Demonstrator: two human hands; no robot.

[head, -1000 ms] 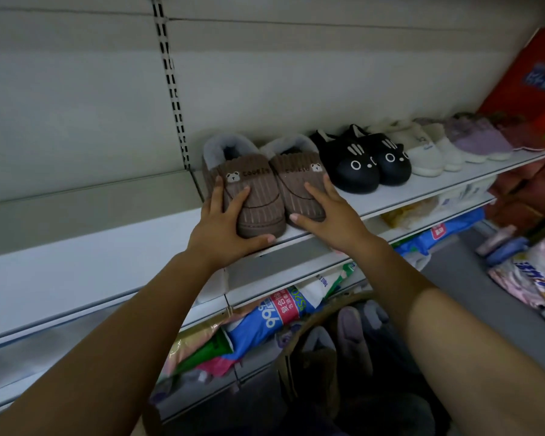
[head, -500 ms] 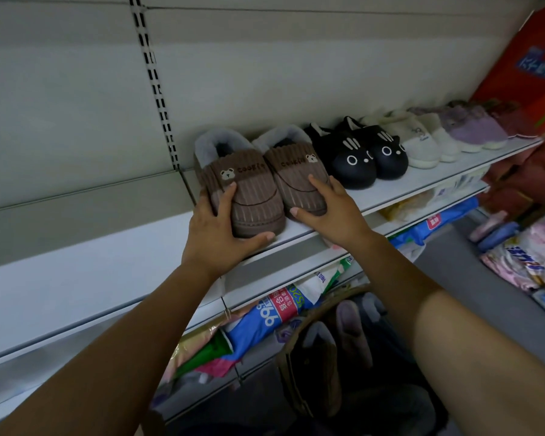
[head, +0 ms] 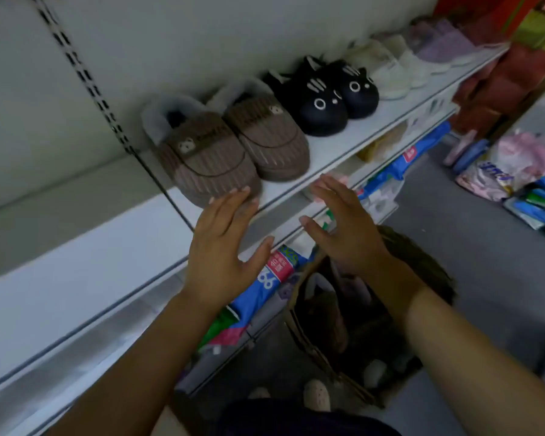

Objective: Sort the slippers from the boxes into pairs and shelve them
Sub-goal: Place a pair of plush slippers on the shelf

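Note:
A pair of brown ribbed slippers with grey fur lining stands on the white shelf (head: 353, 143): the left slipper (head: 202, 158) and the right slipper (head: 265, 136) sit side by side, toes toward me. My left hand (head: 227, 247) hovers in front of the left slipper's toe, fingers straight, holding nothing. My right hand (head: 343, 228) hangs spread just below the shelf edge, also holding nothing. A cardboard box (head: 353, 325) with more slippers stands on the floor beneath my right arm.
Further right on the shelf stand black cat-face slippers (head: 324, 96), white slippers (head: 394, 70) and purple slippers (head: 444, 42). Packaged goods (head: 274, 272) fill the lower shelf. More packages (head: 513, 171) lie on the grey floor at right.
Both hands have let go of the brown slippers and drawn back toward me, below the shelf edge. The view has tilted down.

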